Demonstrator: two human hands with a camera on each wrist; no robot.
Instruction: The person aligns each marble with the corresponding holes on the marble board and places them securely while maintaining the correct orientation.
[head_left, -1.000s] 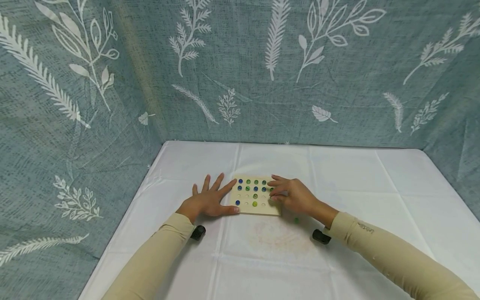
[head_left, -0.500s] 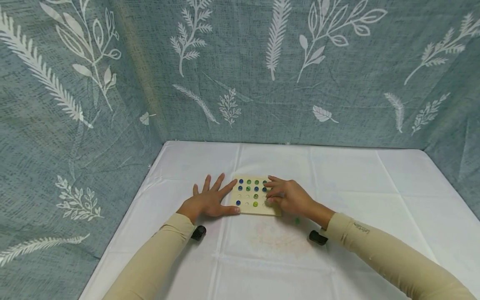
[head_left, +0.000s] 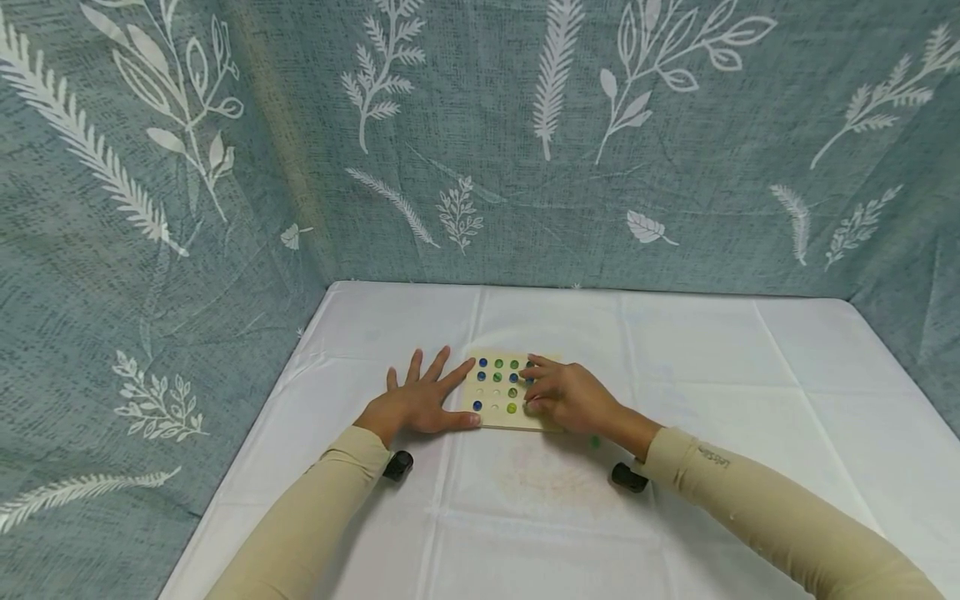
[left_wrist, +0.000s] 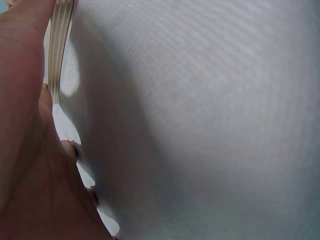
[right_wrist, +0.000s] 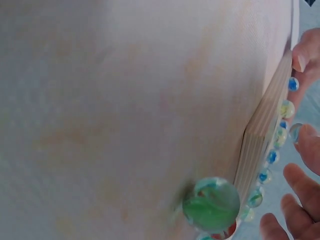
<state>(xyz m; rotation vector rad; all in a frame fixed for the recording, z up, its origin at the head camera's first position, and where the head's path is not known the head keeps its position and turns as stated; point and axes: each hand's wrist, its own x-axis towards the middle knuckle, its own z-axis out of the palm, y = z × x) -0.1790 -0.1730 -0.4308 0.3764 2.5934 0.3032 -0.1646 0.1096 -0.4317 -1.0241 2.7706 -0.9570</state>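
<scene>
Your left hand [head_left: 415, 403] lay spread flat, bracing the board [head_left: 501, 393]; your right hand [head_left: 566, 396] curled over its marbles [head_left: 498, 377], grip unclear. Brace firmly, lift marbles straight.

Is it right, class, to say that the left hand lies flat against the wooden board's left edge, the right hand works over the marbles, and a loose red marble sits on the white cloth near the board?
Not quite. The loose marble is green, not red; the right wrist view shows it beside the board. The left hand does lie flat at the board's left edge, and the right hand is over the marbles, on the white cloth.
</scene>
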